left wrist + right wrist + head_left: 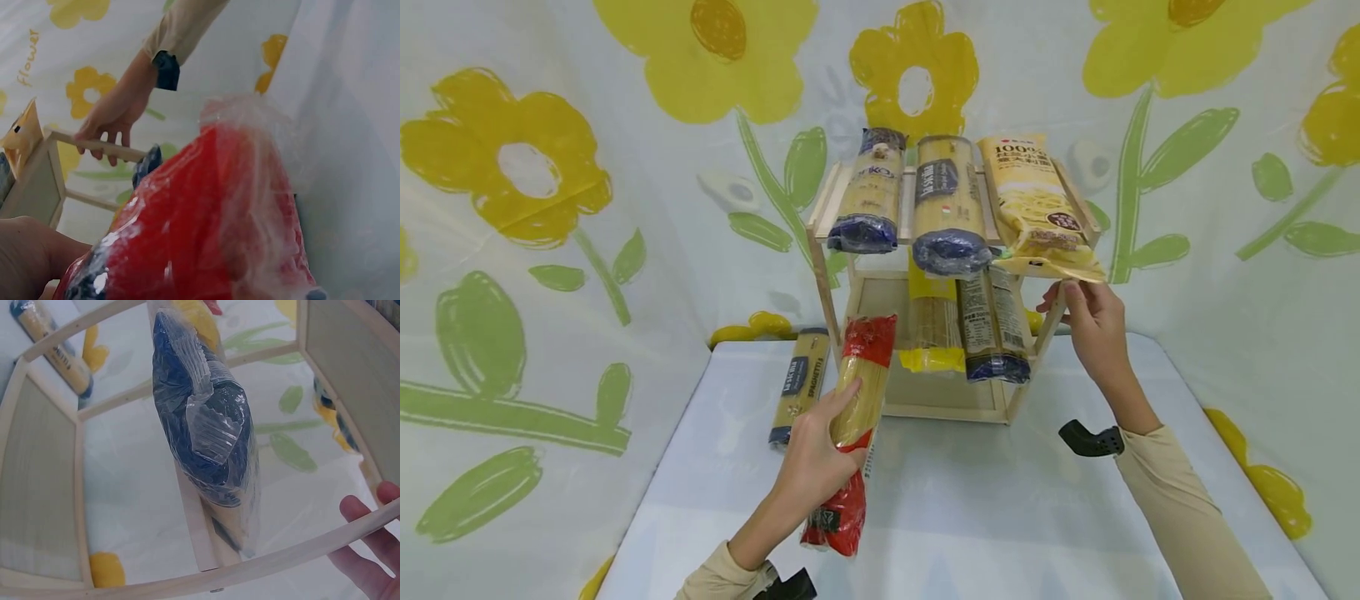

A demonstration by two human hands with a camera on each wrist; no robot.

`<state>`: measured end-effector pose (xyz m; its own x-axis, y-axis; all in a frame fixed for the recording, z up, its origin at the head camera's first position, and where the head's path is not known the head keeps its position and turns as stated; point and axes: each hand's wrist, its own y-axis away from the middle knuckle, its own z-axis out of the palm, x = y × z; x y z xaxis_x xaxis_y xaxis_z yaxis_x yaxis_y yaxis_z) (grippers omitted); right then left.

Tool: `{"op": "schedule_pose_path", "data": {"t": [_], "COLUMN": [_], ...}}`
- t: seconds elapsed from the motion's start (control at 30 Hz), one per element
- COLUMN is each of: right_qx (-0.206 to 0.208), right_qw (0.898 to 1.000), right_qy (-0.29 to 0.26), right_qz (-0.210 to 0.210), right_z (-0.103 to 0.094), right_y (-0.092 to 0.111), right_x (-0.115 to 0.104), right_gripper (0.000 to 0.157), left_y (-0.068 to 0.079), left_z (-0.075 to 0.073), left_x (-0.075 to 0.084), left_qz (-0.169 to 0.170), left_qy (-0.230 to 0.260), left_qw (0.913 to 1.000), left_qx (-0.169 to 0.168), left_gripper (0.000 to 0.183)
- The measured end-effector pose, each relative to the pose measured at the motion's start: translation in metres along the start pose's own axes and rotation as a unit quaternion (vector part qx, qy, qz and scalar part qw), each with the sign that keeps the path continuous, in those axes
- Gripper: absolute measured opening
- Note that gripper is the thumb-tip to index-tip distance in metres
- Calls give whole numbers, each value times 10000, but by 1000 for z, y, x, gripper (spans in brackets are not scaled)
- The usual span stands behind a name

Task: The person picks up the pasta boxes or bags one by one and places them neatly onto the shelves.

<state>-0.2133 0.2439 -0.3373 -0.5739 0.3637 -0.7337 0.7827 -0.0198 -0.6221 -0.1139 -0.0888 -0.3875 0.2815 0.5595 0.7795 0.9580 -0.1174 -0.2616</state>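
My left hand (812,458) grips a red-ended pack of spaghetti (867,375), tilted in front of the rack's left side. Its shiny red end (181,212) fills much of the left wrist view. On the right, my right hand (1097,329) holds the side bar of a wooden rack (940,412), just under a yellow pasta bag (1033,200). Fingers curl round that bar in the right wrist view. Beside the yellow bag on the top tier lie two blue-ended pasta packs (947,208). Below them are a yellow-ended pack (936,325) and a dark-blue-ended pack (992,325).
Another spaghetti pack (801,383) lies on the white table (970,517), left of the rack. Behind stands a backdrop (1187,183) printed with yellow flowers. Several packs stick out over the rack's front edge.
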Motion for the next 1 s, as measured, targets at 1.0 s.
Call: {"op": "schedule_pose_path", "data": {"t": [1.0], "right_qx": [-76], "right_qw": [9999], "right_qy": [90], "right_qz": [101], "right_z": [0], "right_y": [-2], "right_x": [3], "right_gripper": [28], "left_y": [-89], "left_z": [-5], "left_x": [22], "left_qz": [185], "left_qy": [-83], "left_qw": [9998], "left_qx": [4], "left_gripper": [77]}}
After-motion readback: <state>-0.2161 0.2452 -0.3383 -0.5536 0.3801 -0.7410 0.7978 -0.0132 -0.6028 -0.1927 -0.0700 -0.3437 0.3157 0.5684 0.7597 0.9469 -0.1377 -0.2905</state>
